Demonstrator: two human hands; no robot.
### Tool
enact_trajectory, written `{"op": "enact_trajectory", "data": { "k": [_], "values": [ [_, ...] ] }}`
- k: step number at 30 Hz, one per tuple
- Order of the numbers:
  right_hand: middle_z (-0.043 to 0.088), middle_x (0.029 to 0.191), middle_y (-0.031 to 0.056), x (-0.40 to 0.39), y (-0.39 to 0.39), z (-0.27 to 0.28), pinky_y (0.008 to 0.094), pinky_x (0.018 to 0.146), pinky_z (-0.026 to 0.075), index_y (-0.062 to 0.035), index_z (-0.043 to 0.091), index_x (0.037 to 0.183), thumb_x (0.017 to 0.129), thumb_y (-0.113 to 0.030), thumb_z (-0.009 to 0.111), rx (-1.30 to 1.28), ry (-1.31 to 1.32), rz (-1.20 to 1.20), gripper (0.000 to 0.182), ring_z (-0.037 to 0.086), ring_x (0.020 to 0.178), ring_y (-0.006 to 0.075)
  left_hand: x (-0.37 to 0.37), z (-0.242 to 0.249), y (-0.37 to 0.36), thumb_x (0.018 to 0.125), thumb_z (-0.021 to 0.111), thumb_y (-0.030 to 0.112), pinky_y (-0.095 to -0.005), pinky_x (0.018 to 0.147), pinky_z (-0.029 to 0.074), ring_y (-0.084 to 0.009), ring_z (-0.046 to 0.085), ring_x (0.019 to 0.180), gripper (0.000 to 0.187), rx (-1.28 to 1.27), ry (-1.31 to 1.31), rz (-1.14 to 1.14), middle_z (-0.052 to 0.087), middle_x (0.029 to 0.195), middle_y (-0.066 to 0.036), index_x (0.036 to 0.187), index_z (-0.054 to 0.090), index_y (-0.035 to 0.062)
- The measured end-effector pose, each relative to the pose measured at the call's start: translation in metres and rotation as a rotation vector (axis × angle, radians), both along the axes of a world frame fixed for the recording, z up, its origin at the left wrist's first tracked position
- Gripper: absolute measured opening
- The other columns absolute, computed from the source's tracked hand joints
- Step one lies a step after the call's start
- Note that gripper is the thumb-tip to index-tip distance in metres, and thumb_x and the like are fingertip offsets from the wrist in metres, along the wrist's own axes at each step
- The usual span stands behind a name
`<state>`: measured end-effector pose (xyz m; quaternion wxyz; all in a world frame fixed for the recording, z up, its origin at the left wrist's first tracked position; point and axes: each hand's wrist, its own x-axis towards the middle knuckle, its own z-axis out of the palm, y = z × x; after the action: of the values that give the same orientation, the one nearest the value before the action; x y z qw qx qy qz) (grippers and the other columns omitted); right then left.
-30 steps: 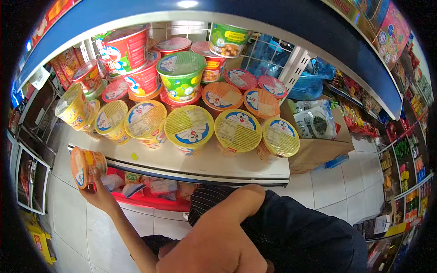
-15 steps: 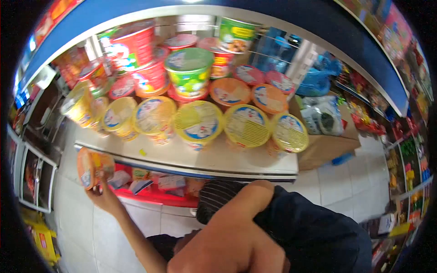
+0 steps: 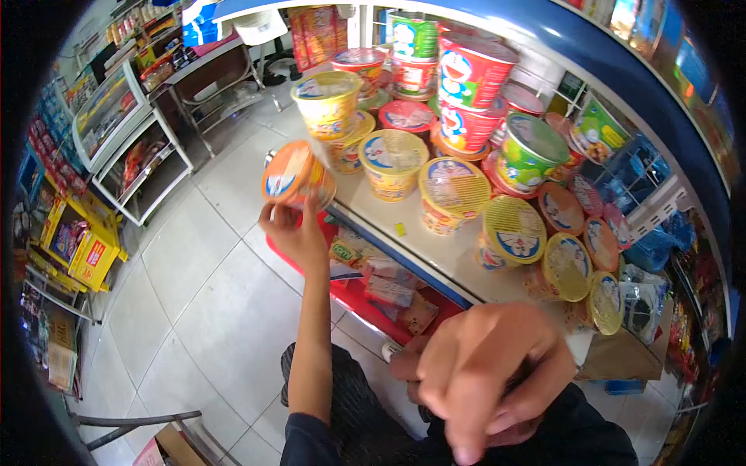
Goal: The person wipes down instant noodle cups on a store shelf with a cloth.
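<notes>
My left hand (image 3: 291, 233) is raised in front of the shelf (image 3: 404, 233), fingers wrapped around an orange noodle cup (image 3: 297, 175) that I hold tipped on its side, its lid facing left and toward me. The cup is in the air just off the shelf's near left corner, not resting on anything. My right hand (image 3: 486, 380) hangs close to the camera, low in view and blurred; its fingers are curled loosely downward and I see nothing in it. On the shelf stand many more cups: a yellow cup (image 3: 327, 101) just behind the one I hold, a row of yellow-lidded cups (image 3: 453, 190) running along the front edge to the right, red cups (image 3: 470, 74) stacked further back, and a green cup (image 3: 528, 147) beside them. Under the shelf a red tray (image 3: 357, 299) holds small packets. To the left, across the white tiled floor (image 3: 210, 295), stands a glass-fronted cabinet (image 3: 116, 116), and yellow boxes (image 3: 89, 256) sit at the far left edge. My dark sleeve and striped trousers show at the bottom.
</notes>
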<state>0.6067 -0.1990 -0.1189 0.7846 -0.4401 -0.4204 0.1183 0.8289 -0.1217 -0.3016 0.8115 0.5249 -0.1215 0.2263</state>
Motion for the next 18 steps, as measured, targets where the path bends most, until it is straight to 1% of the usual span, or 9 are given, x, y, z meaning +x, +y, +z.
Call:
{"op": "enact_trajectory", "data": {
  "k": [1, 2, 3, 6, 8, 10, 11, 14, 18],
  "values": [
    [0.056, 0.059, 0.0108, 0.012, 0.003, -0.002, 0.028, 0.042, 0.03, 0.0098, 0.059, 0.084, 0.075, -0.001, 0.052, 0.094, -0.118, -0.04, 0.016, 0.047, 0.048, 0.0188, 0.012, 0.005, 0.0, 0.075, 0.066, 0.001, -0.0257, 0.075, 0.046, -0.0159, 0.054, 0.09, 0.05, 0.061, 0.005, 0.031, 0.054, 0.1, -0.015, 0.111, 0.031, -0.0023],
    [0.057, 0.06, 0.0108, 0.015, 0.001, -0.004, 0.0284, 0.042, 0.03, 0.0094, 0.059, 0.085, 0.075, -0.002, 0.052, 0.082, -0.129, -0.033, 0.017, 0.048, 0.048, 0.0191, 0.024, 0.01, -0.003, 0.075, 0.067, 0.002, -0.0245, 0.073, 0.046, -0.0148, 0.054, 0.088, 0.049, 0.117, 0.014, 0.061, 0.054, 0.098, -0.014, 0.11, 0.032, -0.0024],
    [0.057, 0.06, 0.0108, 0.016, -0.005, -0.005, 0.0289, 0.042, 0.03, 0.009, 0.059, 0.086, 0.075, -0.002, 0.052, 0.06, -0.138, -0.022, 0.017, 0.049, 0.049, 0.0193, 0.032, 0.013, -0.007, 0.074, 0.069, 0.006, -0.0231, 0.068, 0.047, -0.0132, 0.053, 0.086, 0.051, 0.001, -0.054, 0.046, 0.054, 0.096, -0.012, 0.11, 0.034, -0.002],
    [0.058, 0.061, 0.0106, 0.019, -0.019, -0.012, 0.0295, 0.044, 0.033, 0.0077, 0.059, 0.088, 0.075, -0.002, 0.053, 0.02, -0.15, -0.043, 0.017, 0.051, 0.05, 0.02, 0.04, 0.009, -0.007, 0.072, 0.072, 0.009, -0.0239, 0.07, 0.046, -0.0136, 0.052, 0.087, 0.055, 0.08, 0.011, 0.154, 0.053, 0.098, -0.013, 0.11, 0.034, -0.0015],
    [0.059, 0.063, 0.0118, 0.026, -0.022, -0.014, 0.0281, 0.046, 0.039, 0.009, 0.06, 0.085, 0.073, 0.002, 0.053, 0.021, -0.13, -0.042, 0.015, 0.049, 0.047, 0.0198, 0.052, 0.001, -0.004, 0.07, 0.074, 0.011, -0.0267, 0.078, 0.045, -0.0161, 0.052, 0.091, 0.057, 0.184, -0.062, 0.145, 0.051, 0.103, -0.014, 0.111, 0.035, -0.0016],
    [0.059, 0.063, 0.0127, 0.03, -0.022, -0.016, 0.0275, 0.045, 0.038, 0.0088, 0.061, 0.081, 0.07, 0.004, 0.055, -0.018, -0.09, -0.049, 0.013, 0.05, 0.048, 0.0203, 0.055, 0.004, -0.006, 0.071, 0.074, 0.012, -0.0285, 0.082, 0.044, -0.0183, 0.052, 0.095, 0.057, 0.255, -0.106, 0.122, 0.05, 0.105, -0.015, 0.11, 0.036, -0.002],
    [0.059, 0.063, 0.0131, 0.032, -0.023, -0.016, 0.0275, 0.045, 0.038, 0.0088, 0.061, 0.08, 0.07, 0.004, 0.055, -0.044, -0.086, -0.04, 0.013, 0.05, 0.049, 0.0205, 0.055, 0.005, -0.009, 0.072, 0.073, 0.013, -0.0304, 0.084, 0.044, -0.0211, 0.05, 0.103, 0.055, 0.283, -0.081, 0.171, 0.049, 0.109, -0.017, 0.111, 0.037, -0.0029],
    [0.059, 0.061, 0.0131, 0.035, -0.023, -0.018, 0.0273, 0.045, 0.038, 0.0089, 0.062, 0.078, 0.069, 0.004, 0.055, -0.071, -0.077, -0.064, 0.013, 0.049, 0.048, 0.0204, 0.064, -0.001, -0.01, 0.074, 0.071, 0.013, -0.0319, 0.088, 0.042, -0.0226, 0.048, 0.109, 0.054, 0.269, -0.092, 0.147, 0.048, 0.112, -0.019, 0.113, 0.038, -0.0042],
    [0.057, 0.059, 0.0117, 0.04, -0.024, -0.021, 0.0266, 0.045, 0.038, 0.0088, 0.062, 0.077, 0.068, 0.005, 0.054, -0.089, -0.025, -0.118, 0.012, 0.049, 0.048, 0.0195, 0.067, 0.0, -0.012, 0.082, 0.057, 0.006, -0.0301, 0.089, 0.04, -0.0209, 0.048, 0.108, 0.033, 0.184, -0.11, 0.001, 0.048, 0.116, -0.017, 0.11, 0.043, -0.0049]
  ]
}}
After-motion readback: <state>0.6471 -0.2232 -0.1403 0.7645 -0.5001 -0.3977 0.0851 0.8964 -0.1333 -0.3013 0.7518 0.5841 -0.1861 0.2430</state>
